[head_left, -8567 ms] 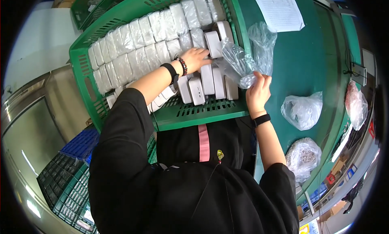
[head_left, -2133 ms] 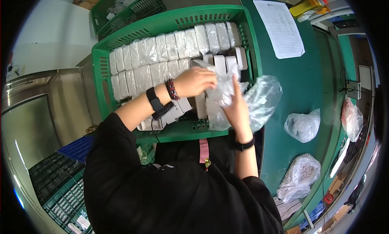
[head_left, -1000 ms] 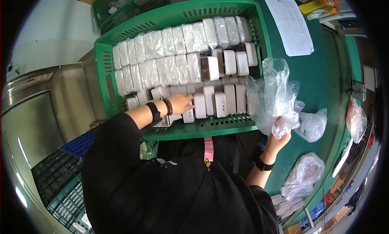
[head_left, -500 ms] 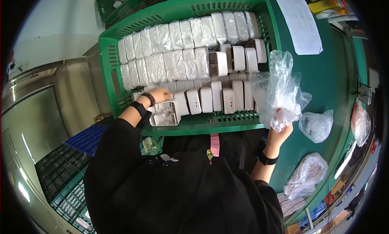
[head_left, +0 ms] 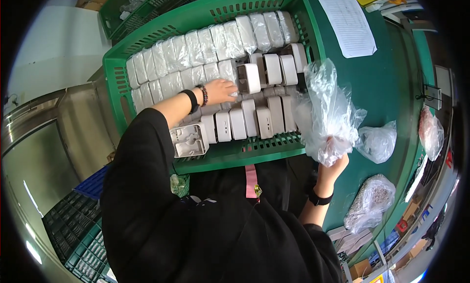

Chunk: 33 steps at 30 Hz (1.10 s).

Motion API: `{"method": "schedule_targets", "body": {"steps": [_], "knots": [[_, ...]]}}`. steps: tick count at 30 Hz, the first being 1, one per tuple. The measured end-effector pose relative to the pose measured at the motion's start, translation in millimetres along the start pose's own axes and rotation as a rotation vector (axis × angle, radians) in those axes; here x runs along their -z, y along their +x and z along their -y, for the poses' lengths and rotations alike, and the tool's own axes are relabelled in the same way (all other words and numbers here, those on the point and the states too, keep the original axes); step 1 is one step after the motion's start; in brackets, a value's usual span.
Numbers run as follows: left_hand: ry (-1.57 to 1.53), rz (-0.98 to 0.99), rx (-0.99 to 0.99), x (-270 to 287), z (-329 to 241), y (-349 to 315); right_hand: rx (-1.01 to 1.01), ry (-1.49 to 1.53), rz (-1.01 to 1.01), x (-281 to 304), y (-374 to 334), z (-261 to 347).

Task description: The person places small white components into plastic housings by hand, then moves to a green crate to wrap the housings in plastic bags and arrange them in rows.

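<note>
My left hand (head_left: 223, 92) reaches into a green plastic crate (head_left: 215, 160), its fingers curled over the lower end of the last film-wrapped housing (head_left: 227, 71) in the second row. Thumb and palm are partly hidden from view. Bare white plastic housings (head_left: 249, 117), open on one side, stand in the near row beneath that hand. One open housing (head_left: 190, 140) lies at the crate's near left corner, its moulded inside showing. At the crate's right edge my right hand (head_left: 335, 166) is closed on a bunch of clear plastic bags (head_left: 325, 121).
Wrapped housings (head_left: 181, 52) fill the crate's far rows. On the green table (head_left: 377, 97) to the right lie a printed sheet (head_left: 345, 23), a crumpled clear bag (head_left: 377, 142) and a bag of small grains (head_left: 370, 202). Other crates (head_left: 81, 209) are stacked at lower left.
My left hand has moved from the open housing at the near left corner, rightward and away from me, to the wrapped row's end. My right hand keeps hold of the bags.
</note>
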<state>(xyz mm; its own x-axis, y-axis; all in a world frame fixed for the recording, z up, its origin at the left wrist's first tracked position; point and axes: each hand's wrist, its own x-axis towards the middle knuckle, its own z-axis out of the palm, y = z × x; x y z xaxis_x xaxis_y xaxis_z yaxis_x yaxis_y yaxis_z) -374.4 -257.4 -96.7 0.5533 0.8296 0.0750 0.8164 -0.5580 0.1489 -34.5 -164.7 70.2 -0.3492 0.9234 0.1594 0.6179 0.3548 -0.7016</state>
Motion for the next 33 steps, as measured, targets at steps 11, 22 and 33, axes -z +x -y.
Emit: {"method": "schedule_targets", "body": {"steps": [11, 22, 33], "knots": [[-0.017, -0.142, 0.213, 72.2, 17.6, 1.8, -0.008, -0.003, 0.072, 5.8, -12.6, -1.0], [-0.396, -0.154, 0.512, 93.9, 28.0, 2.8, 0.137, -0.331, 0.109, -14.9, -7.6, 34.1], [-0.926, -0.370, 0.065, 167.8, -56.3, 39.2, 0.050, 0.375, 0.199, -90.5, 6.7, 99.4]]}}
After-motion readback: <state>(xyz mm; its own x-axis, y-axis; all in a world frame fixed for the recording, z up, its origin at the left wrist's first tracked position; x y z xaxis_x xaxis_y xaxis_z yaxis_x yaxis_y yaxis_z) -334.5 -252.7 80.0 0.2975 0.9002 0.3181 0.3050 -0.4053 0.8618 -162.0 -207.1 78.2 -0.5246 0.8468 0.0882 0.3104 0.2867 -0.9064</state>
